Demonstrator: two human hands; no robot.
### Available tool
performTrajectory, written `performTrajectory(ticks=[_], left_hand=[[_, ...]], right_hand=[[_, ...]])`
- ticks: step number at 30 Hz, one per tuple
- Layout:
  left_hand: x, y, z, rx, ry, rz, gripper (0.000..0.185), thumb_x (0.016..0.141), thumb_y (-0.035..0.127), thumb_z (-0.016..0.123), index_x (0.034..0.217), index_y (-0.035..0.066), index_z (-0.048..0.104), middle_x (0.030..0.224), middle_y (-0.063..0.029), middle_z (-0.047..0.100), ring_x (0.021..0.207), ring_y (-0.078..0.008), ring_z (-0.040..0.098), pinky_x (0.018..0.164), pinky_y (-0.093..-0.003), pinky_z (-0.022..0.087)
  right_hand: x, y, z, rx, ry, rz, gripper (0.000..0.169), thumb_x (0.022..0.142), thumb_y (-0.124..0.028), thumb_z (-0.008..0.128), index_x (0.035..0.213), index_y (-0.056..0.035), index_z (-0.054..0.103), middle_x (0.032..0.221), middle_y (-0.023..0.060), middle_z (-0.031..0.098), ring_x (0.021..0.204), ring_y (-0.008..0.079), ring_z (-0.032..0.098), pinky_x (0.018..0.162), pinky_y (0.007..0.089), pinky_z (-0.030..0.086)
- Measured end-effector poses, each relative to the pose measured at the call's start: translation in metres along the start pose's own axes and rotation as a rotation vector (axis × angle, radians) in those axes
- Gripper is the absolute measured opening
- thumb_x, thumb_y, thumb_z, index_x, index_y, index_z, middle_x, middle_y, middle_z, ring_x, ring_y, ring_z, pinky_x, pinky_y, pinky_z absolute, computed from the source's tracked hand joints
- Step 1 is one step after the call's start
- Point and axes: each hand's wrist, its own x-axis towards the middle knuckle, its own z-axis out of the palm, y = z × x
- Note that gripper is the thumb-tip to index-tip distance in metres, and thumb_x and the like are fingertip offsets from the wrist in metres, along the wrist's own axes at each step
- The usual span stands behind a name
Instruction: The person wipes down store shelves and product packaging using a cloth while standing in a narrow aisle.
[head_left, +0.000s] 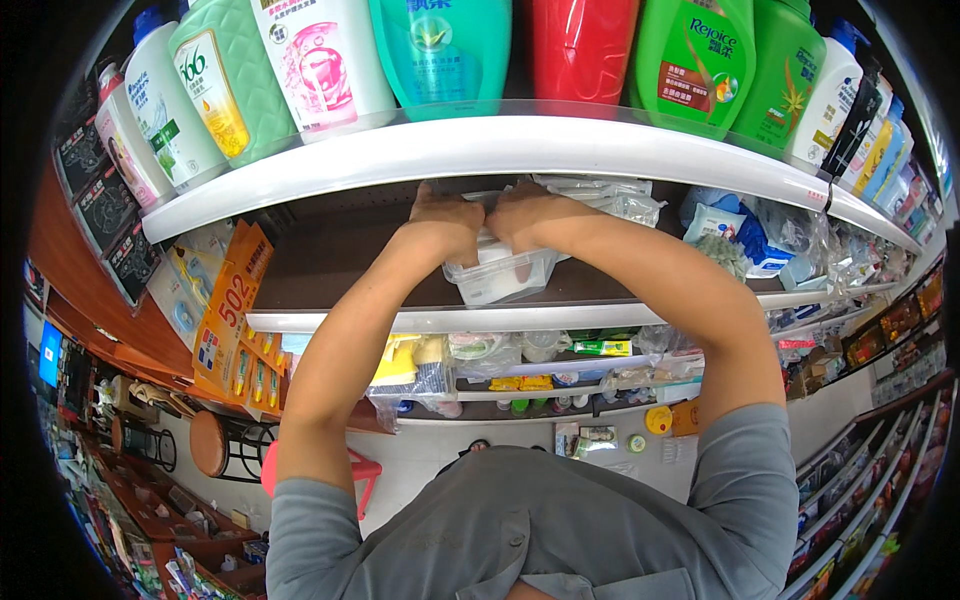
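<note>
A clear plastic container (499, 285) sits on a dark brown shelf (337, 274) in front of me, with white contents partly visible inside. My left hand (446, 225) is bent over its left side, one finger dipping past the rim. Over the right side is my right hand (521, 214), and a finger shows through the container wall. The two hands almost meet above it. Most fingertips are hidden, so what either hand grips is unclear. Clear plastic packages (607, 196) lie behind my right wrist.
Shampoo bottles (442, 52) line the white-edged shelf (480, 142) just above my hands. Bagged goods (750, 232) crowd the right. Orange glue cards (236, 315) hang left. Lower shelves (555, 367) hold packaged items; a red stool (364, 472) and boxes (585, 439) stand on the floor.
</note>
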Motion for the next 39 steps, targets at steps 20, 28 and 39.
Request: performTrajectory(ticks=[20, 28, 39], left_hand=[[-0.022, -0.008, 0.011, -0.042, 0.539, -0.056, 0.037, 0.077, 0.03, 0.074, 0.105, 0.008, 0.067, 0.1, -0.0131, 0.071, 0.098, -0.0309, 0.067, 0.095, -0.0456, 0.046], [-0.086, 0.05, 0.015, -0.482, 1.067, 0.235, 0.017, 0.079, 0.015, 0.075, 0.077, 0.005, 0.062, 0.071, -0.0093, 0.061, 0.067, -0.0293, 0.059, 0.064, -0.0394, 0.044], [-0.057, 0.127, 0.068, -1.072, 0.798, 0.369, 0.02, 0.085, 0.009, 0.07, 0.1, -0.001, 0.063, 0.083, -0.0122, 0.063, 0.068, -0.0216, 0.06, 0.063, -0.0319, 0.049]], right_hand=[[-0.039, 0.068, -0.011, 0.426, 0.697, 0.06, 0.032, 0.082, -0.029, 0.071, 0.104, -0.0062, 0.07, 0.106, 0.0169, 0.069, 0.099, 0.0364, 0.065, 0.087, 0.0446, 0.05], [-0.085, 0.112, 0.089, 0.281, 0.366, 0.24, 0.04, 0.078, -0.015, 0.072, 0.116, -0.0093, 0.065, 0.122, 0.0151, 0.063, 0.119, 0.0341, 0.055, 0.102, 0.0425, 0.043], [-0.148, 0.086, 0.075, 0.51, 0.425, 0.355, 0.028, 0.077, -0.017, 0.075, 0.099, -0.0069, 0.06, 0.101, 0.0137, 0.067, 0.106, 0.0325, 0.06, 0.095, 0.0449, 0.041]])
